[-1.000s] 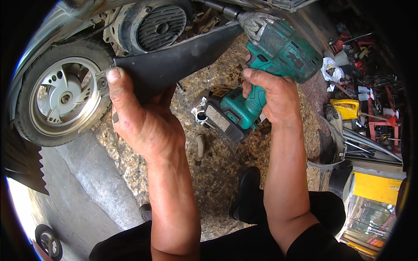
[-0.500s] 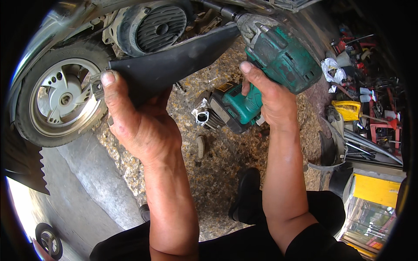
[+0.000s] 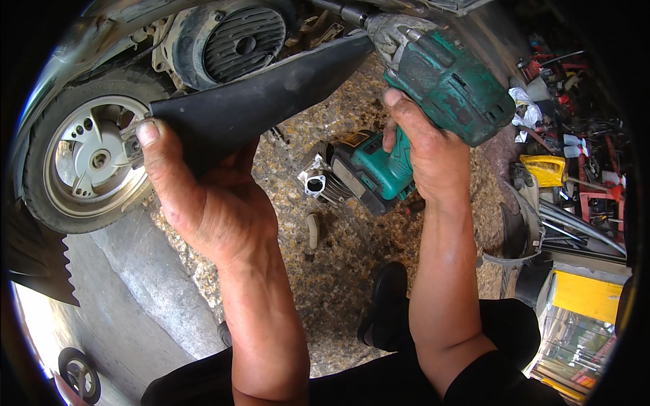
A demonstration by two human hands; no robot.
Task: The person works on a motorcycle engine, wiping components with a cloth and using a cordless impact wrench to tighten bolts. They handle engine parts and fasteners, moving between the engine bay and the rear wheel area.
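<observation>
A long black plastic panel (image 3: 271, 98), tapering to the right, is gripped in my left hand (image 3: 203, 196). My thumb presses along its left end while the other fingers pass underneath, partly hidden. Around the handle of a green cordless impact wrench (image 3: 450, 84) my right hand (image 3: 433, 145) is closed. The wrench has a grey, worn nose with a dark socket (image 3: 352, 13) reaching up and left, past the panel's pointed tip. Behind the panel sits a scooter's round, ribbed engine cover (image 3: 244, 44). The socket's far end runs out at the top edge.
A scooter wheel (image 3: 98, 162) with pale spokes stands at the left. On the rough ground lie a finned metal cylinder (image 3: 316, 184), a curved pad (image 3: 312, 231) and a small bolt-like piece (image 3: 279, 134). Tools crowd the right, near a yellow object (image 3: 544, 170) and a glass-fronted cabinet (image 3: 586, 301).
My left hand has shifted slightly left and down with the panel's left end. The wrench in my right hand has moved a little to the right. Both grips stay the same.
</observation>
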